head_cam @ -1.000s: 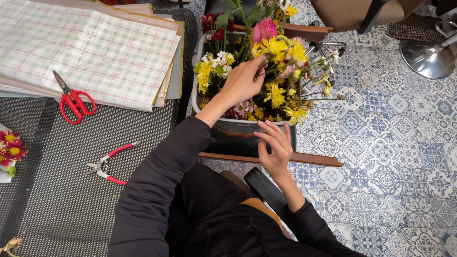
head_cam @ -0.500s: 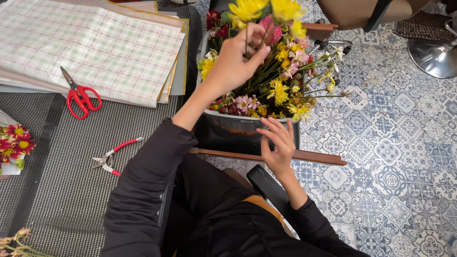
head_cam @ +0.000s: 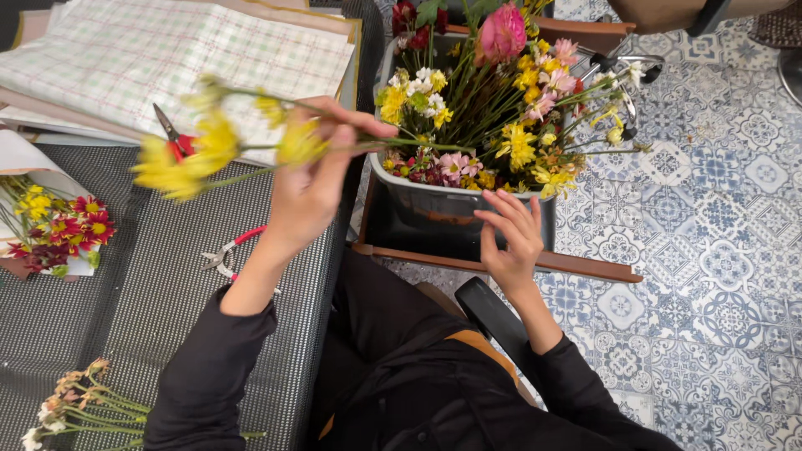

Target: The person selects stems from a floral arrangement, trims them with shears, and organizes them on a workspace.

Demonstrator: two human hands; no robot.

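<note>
While its fingers curl around thin green stems, the left hand (head_cam: 311,188) grips a sprig of yellow flowers (head_cam: 200,150), lifted sideways to the left of the grey bucket (head_cam: 434,200). The right hand (head_cam: 511,238) lies flat, fingers spread and holding nothing, against the bucket's near wall. Mixed blooms fill the bucket. Left of it, on the dark mesh table (head_cam: 125,301), lie red scissors (head_cam: 173,138), red-handled pliers (head_cam: 225,253) and a wrapped bouquet (head_cam: 52,221).
</note>
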